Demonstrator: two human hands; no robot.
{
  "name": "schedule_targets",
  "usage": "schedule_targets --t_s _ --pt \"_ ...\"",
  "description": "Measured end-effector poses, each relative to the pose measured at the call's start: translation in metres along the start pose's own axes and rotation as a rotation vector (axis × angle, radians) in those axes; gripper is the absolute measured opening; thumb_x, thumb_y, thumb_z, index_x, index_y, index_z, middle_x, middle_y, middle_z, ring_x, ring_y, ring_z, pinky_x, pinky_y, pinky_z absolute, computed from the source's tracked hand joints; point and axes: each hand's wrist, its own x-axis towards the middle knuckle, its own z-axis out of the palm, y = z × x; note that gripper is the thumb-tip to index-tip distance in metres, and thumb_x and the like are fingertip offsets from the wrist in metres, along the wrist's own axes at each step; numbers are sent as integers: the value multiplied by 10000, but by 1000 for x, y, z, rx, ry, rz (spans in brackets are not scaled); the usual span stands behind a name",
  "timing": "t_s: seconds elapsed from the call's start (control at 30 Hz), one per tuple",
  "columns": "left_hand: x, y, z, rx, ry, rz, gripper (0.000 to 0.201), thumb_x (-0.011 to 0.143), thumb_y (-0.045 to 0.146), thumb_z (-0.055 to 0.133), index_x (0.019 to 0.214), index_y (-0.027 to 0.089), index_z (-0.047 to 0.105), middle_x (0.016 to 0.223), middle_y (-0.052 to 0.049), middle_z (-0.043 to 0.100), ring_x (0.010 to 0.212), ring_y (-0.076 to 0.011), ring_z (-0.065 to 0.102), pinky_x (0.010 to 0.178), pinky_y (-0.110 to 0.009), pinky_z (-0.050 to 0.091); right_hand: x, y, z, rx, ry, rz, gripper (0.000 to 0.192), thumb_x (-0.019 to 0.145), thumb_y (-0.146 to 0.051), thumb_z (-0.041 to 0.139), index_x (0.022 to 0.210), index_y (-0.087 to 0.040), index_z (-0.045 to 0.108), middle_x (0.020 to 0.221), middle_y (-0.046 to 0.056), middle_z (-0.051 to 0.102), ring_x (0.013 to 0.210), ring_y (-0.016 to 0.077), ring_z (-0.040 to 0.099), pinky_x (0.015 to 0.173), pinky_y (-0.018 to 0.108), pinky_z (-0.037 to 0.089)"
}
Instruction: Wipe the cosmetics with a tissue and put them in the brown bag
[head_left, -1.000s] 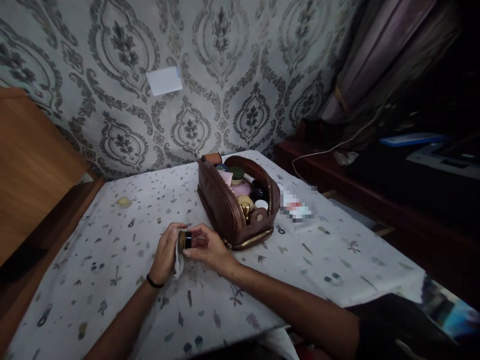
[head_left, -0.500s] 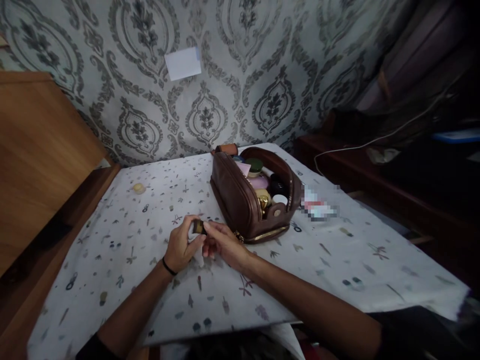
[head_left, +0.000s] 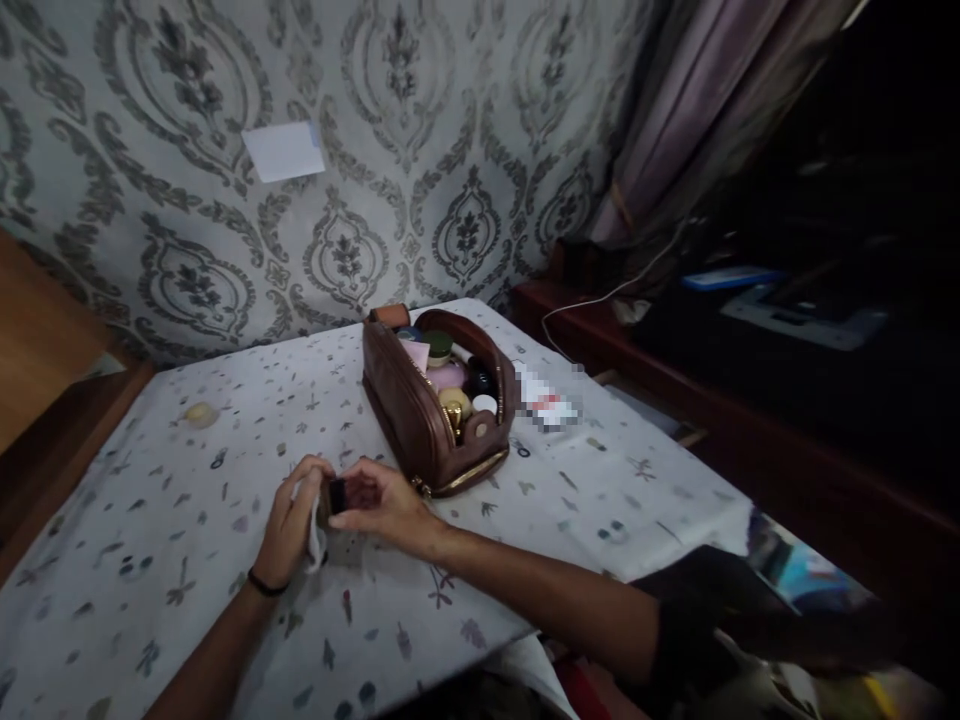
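Observation:
My left hand is closed around a small dark bottle with a white cloth bunched against it. The fingers of my right hand pinch the black end of that bottle from the right. Both hands are just above the table, left of the near end of a brown leather toiletry bag. Its zip is open. Inside are a green-lidded jar, a white lid, a gold-coloured piece and several other containers.
A patterned white cloth covers the table. At the left lies a small yellowish round item. A blurred-out white and red packet is right of the bag. Behind stands a papered wall; a white cable runs over the dark furniture at right.
The view has swung right, so everything sits further left. My right-hand fingers have shifted to grip the bottle's black end, and the bottle has turned between my hands.

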Motion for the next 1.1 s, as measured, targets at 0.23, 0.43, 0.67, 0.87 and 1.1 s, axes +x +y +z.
schedule_targets --t_s 0.23,0.43,0.67,0.87,1.1 --pt "4 0 -2 -81 -27 -128 478 890 666 479 839 211 615 815 -26 640 780 -211 609 720 -302 505 -7 0 0 -469 51 -289 473 671 -316 891 1078 -234 662 969 0 640 849 151 596 741 258 477" --pt "1 -1 2 -7 -87 -97 458 923 626 486 1033 214 653 976 -48 711 941 -235 667 857 -320 520 -5 1 -8 -658 99 -356 522 683 -247 881 1145 -248 638 1030 14 643 869 166 616 791 285 505" --pt "1 1 4 -41 -108 -107 431 937 600 492 1016 217 671 973 -60 711 1021 -261 644 877 -343 515 -3 4 -12 -634 39 -385 530 733 -273 857 1212 -263 632 1111 32 641 801 140 621 737 262 522" --pt "-3 -9 3 58 -16 -11 382 932 565 515 1072 229 632 992 -40 698 958 -237 646 867 -332 499 -1 1 -9 -534 154 -283 592 661 -343 905 1168 -228 624 1050 16 622 752 124 591 717 262 504" --pt "-1 -7 1 44 -50 -27 405 937 580 491 1047 228 656 1056 -51 709 1028 -248 645 926 -339 481 -4 -1 -12 -650 31 -366 474 717 -240 872 1132 -222 644 1039 23 600 875 152 612 807 276 527"
